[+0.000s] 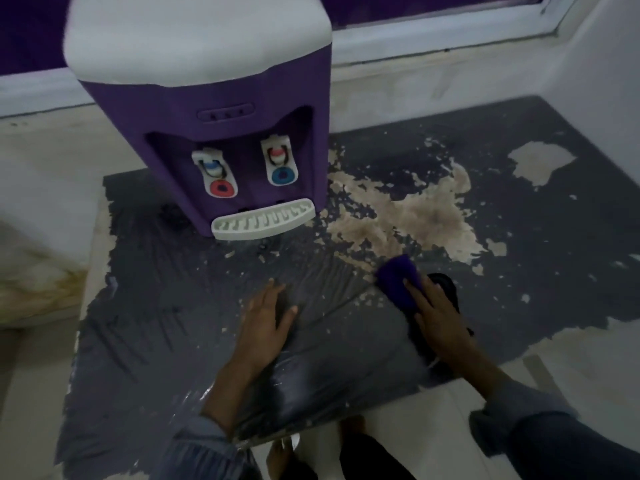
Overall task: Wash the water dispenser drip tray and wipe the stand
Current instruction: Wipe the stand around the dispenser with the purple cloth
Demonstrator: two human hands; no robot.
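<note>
Near the bench's (156, 323) front edge, my right grip (440, 317) presses a cloth (398, 275), spread flat; my left grip (266, 323) lies spread too. I'm on the wiping step, and the drip tray (263, 220) sits on the dispenser (207, 109), back-left. Next, I judge, come firm strokes.

The peeling grey stand (156, 323) carries the purple water dispenser (235, 126) and a purple cloth (398, 275).

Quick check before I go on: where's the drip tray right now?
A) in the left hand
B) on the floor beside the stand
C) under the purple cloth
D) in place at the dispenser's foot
D: the drip tray sits at the front foot of the dispenser, while the left hand lies flat on the stand and the right hand presses the cloth.
</note>
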